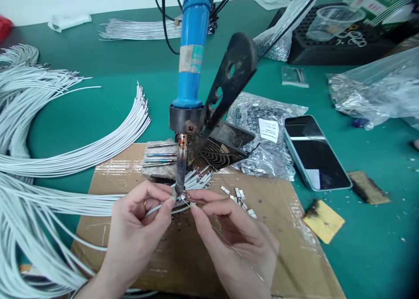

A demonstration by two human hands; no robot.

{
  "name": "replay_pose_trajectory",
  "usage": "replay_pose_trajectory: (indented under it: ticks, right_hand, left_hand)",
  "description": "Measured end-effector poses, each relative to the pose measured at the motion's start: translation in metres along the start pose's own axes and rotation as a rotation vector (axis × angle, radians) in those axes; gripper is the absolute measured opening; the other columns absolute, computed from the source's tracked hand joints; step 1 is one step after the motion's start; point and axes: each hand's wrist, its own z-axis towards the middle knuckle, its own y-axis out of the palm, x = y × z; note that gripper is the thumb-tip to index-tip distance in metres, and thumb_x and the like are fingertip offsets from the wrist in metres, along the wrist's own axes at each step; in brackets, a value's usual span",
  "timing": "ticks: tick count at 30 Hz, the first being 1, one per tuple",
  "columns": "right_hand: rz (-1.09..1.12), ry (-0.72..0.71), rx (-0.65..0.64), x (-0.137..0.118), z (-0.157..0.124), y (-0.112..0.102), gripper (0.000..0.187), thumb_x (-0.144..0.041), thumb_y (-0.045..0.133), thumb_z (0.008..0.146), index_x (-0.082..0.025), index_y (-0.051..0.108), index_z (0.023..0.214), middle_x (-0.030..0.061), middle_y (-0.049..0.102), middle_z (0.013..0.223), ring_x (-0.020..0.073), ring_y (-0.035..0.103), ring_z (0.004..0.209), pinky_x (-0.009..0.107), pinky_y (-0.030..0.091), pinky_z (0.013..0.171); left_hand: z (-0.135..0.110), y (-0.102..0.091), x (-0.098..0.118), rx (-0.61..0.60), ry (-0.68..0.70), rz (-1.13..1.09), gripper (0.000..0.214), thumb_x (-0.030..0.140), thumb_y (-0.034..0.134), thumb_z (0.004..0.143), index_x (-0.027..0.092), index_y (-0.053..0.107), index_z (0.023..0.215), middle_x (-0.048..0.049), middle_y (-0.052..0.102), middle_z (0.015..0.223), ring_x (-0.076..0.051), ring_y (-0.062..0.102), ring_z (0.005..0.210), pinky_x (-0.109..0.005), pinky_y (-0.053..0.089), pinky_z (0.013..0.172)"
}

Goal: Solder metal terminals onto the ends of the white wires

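A blue-handled soldering iron [192,46] stands fixed in a black bracket, its tip pointing down between my hands. My left hand [139,222] pinches the end of a white cable [153,210] just under the tip. Opposite it, my right hand [234,233] is closed on a thin solder wire [229,243], whose end reaches the tip. A small bright part sits at the cable end under the tip; fingers partly hide it. Behind my hands lie more white cable ends [199,179]. Small white connector pieces [240,194] are scattered right of my fingers.
Cardboard [281,259] covers the green table's front. White cable bundles [78,163] fill the left. A small black fan [219,152] stands behind the tip. To the right are a bag of parts [262,133], a phone [317,152], a yellow sponge [324,221] and a black crate [314,50].
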Motion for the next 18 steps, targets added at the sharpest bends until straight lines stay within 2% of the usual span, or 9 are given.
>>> replay_pose_trajectory:
  ticks: [7,14,16,18]
  right_hand:
    - [-0.032,-0.047,0.0,0.0,0.0,-0.001,0.021,-0.007,0.074,0.089,-0.025,0.072,0.079,-0.0017,0.084,0.097,0.0132,0.079,0.086,0.022,0.062,0.083]
    - [-0.099,-0.075,-0.045,0.003,-0.002,0.001,0.021,-0.008,0.073,0.09,-0.025,0.069,0.079,-0.0039,0.084,0.099,0.0109,0.081,0.085,0.018,0.062,0.082]
    - [-0.144,-0.066,-0.036,0.002,0.001,-0.008,0.019,-0.012,0.074,0.091,-0.025,0.069,0.078,-0.004,0.084,0.098,0.0114,0.08,0.082,0.02,0.062,0.08]
    - [-0.227,-0.065,-0.003,-0.002,0.004,-0.028,0.016,-0.018,0.077,0.091,-0.026,0.071,0.079,-0.0031,0.084,0.098,0.0136,0.08,0.084,0.022,0.061,0.079]
  left_hand:
    - [0.001,-0.003,-0.003,-0.002,0.04,0.016,0.014,0.011,0.078,0.082,0.019,0.076,0.07,-0.0008,0.079,0.082,-0.01,0.071,0.067,-0.011,0.054,0.06]
    - [0.007,-0.01,-0.007,-0.084,0.049,0.071,0.013,0.01,0.081,0.078,0.019,0.075,0.069,0.0002,0.079,0.081,-0.008,0.072,0.068,-0.009,0.054,0.063]
    - [0.007,-0.012,-0.01,-0.1,0.037,0.073,0.013,0.012,0.079,0.081,0.018,0.074,0.07,-0.0003,0.078,0.082,-0.008,0.071,0.068,-0.009,0.053,0.062]
    - [0.006,-0.015,-0.015,-0.145,0.022,0.09,0.013,0.014,0.078,0.084,0.018,0.073,0.073,-0.0006,0.078,0.085,-0.007,0.069,0.068,-0.009,0.052,0.061]
